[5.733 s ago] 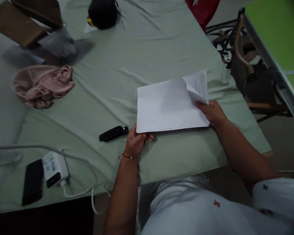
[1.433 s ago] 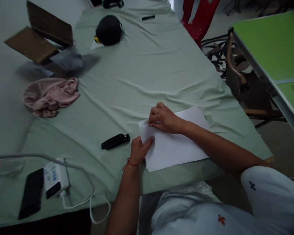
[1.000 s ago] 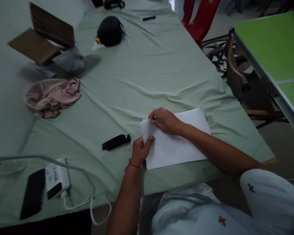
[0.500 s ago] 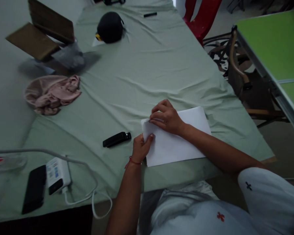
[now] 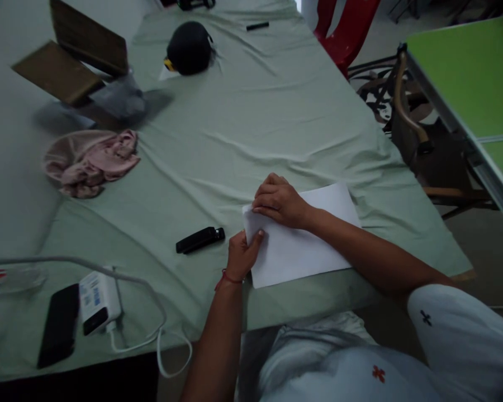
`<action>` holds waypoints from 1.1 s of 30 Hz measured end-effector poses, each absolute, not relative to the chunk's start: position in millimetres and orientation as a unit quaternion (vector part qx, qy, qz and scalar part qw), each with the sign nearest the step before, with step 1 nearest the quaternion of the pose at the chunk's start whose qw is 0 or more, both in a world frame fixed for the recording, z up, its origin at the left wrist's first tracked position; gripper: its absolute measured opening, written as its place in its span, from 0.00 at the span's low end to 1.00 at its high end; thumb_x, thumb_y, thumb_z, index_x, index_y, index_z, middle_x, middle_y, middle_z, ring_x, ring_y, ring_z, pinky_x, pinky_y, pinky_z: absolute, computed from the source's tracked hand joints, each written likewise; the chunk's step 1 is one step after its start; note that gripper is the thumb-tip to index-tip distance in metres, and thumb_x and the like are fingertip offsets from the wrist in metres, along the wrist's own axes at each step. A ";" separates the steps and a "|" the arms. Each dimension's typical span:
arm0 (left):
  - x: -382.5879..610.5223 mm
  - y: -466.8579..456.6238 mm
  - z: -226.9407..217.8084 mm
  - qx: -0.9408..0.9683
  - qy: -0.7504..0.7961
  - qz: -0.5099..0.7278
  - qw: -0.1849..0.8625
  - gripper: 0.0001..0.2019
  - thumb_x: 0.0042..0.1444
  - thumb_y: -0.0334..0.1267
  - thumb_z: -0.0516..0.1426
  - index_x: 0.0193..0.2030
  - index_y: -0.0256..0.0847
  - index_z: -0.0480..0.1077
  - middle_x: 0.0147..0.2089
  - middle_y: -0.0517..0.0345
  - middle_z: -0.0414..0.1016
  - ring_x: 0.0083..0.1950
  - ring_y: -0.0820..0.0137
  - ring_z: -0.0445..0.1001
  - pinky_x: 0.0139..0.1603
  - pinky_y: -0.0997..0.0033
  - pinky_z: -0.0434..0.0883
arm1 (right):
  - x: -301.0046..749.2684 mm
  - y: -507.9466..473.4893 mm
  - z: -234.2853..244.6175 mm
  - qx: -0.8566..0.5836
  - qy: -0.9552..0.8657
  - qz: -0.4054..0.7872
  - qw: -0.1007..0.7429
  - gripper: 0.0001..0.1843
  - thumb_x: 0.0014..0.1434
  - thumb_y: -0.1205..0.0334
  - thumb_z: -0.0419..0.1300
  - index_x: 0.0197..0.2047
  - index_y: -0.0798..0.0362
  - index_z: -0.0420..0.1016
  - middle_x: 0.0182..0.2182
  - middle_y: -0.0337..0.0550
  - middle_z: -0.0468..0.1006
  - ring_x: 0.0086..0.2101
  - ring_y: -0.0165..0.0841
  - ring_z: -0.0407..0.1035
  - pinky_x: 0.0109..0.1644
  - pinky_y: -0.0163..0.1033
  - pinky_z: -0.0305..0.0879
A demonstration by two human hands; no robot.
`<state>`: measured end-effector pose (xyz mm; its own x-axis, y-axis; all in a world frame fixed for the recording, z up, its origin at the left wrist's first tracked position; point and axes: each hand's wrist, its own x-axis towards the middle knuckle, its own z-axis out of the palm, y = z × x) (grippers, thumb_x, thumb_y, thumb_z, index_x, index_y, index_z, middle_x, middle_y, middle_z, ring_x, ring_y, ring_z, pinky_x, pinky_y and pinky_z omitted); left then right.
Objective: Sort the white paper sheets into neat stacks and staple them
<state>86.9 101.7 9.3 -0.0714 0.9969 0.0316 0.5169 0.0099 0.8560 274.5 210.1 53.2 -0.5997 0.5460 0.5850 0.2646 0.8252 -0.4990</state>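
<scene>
White paper (image 5: 302,251) lies near the table's front edge, its left end slightly raised; how many sheets it has I cannot tell. My left hand (image 5: 242,254) grips the left edge, thumb on top and fingers hidden underneath. At the upper left corner, my right hand (image 5: 280,202) pinches the paper with bent fingers, its forearm crossing over the sheet. A black stapler (image 5: 200,240) lies on the cloth just left of my left hand, touched by neither hand.
A green cloth (image 5: 251,111) covers the table. On the left are a pink cloth (image 5: 98,162), a phone (image 5: 58,325), a white power bank (image 5: 99,301) with cable and a cardboard box (image 5: 61,72). A black rounded object (image 5: 189,49) stands farther back. A chair (image 5: 423,139) is at right.
My right hand has shifted slightly left along the paper's upper corner, its fingers closing more. The left hand keeps its hold on the edge.
</scene>
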 end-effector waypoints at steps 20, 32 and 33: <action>84.7 99.5 6.5 0.552 0.635 0.385 0.379 0.27 0.54 0.58 0.64 0.20 0.43 0.59 0.21 0.64 0.55 0.25 0.75 0.53 0.23 0.73 0.50 | 268.5 219.3 59.3 -0.217 -0.892 0.232 0.323 0.10 0.69 0.56 0.64 0.41 0.49 0.86 0.38 0.45 0.84 0.44 0.41 0.64 0.50 0.48 0.54; 85.5 100.9 10.2 0.562 0.637 0.394 0.350 0.33 0.59 0.71 0.55 0.20 0.44 0.54 0.20 0.65 0.50 0.25 0.74 0.50 0.26 0.69 0.49 | 262.1 220.8 65.4 -0.274 -0.868 0.263 0.319 0.11 0.67 0.68 0.61 0.47 0.50 0.84 0.35 0.45 0.79 0.41 0.40 0.66 0.51 0.47 0.57; 85.8 101.2 11.1 0.565 0.638 0.398 0.340 0.34 0.60 0.72 0.53 0.20 0.44 0.53 0.20 0.65 0.49 0.25 0.74 0.49 0.26 0.68 0.49 | 262.1 220.9 65.4 -0.275 -0.867 0.261 0.322 0.10 0.66 0.67 0.61 0.47 0.50 0.85 0.35 0.45 0.79 0.41 0.40 0.66 0.51 0.47 0.57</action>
